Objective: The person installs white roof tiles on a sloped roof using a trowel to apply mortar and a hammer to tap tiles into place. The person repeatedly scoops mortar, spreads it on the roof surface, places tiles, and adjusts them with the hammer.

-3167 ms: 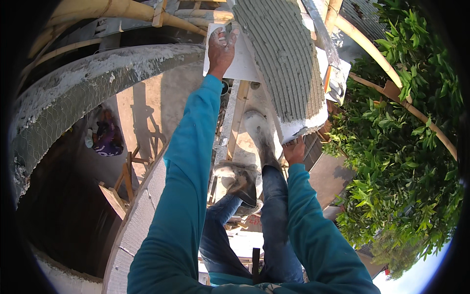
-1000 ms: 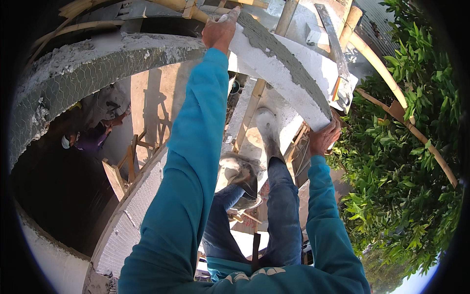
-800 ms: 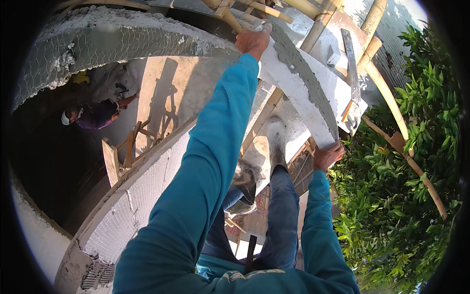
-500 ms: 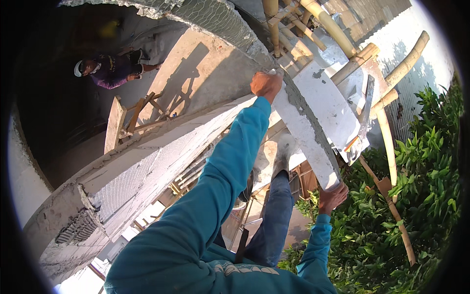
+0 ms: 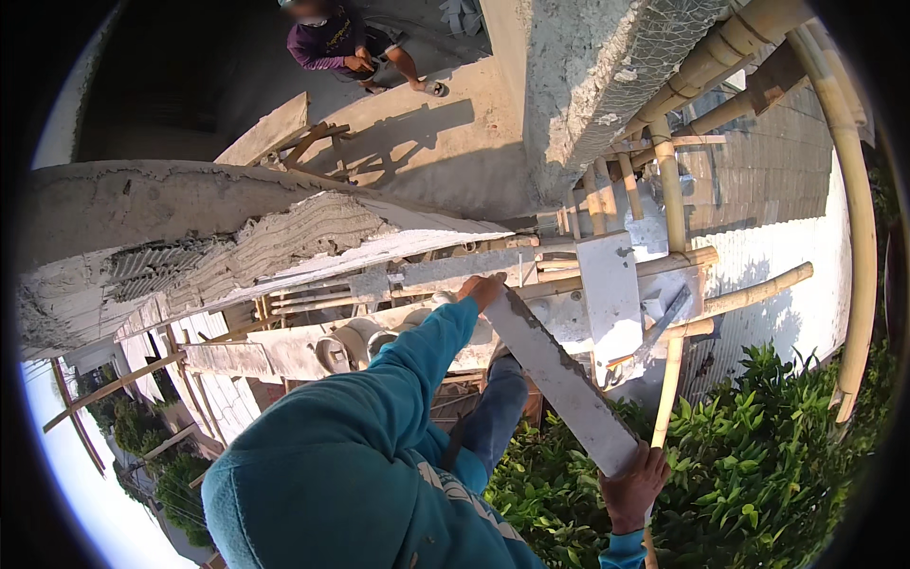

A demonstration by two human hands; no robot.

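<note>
Both hands carry a long, pale lightweight concrete block [image 5: 561, 375] with rough grey mortar along one long edge. It slants from the middle of the view down to the lower right. My left hand [image 5: 484, 290] is closed round its far end. At the near end, my right hand [image 5: 636, 486] grips it with the fingers over the edge. Below the block are a plank platform and my leg in jeans [image 5: 502, 408]. Beyond my left hand runs a wall with combed grey mortar [image 5: 284, 237] on its face.
Bamboo poles [image 5: 671, 190] of a scaffold cross on the right, near a white panel [image 5: 609, 294] and a long grey blade-like strip [image 5: 669, 313]. Buckets [image 5: 336, 349] stand left of my leg. Leafy bushes [image 5: 758, 446] fill the lower right. Another person [image 5: 332, 43] sits beyond the wall.
My view has turned, so the wall and the other person sit differently in it. Held in both hands throughout, the block has moved away from the pillar edge and lower in view.
</note>
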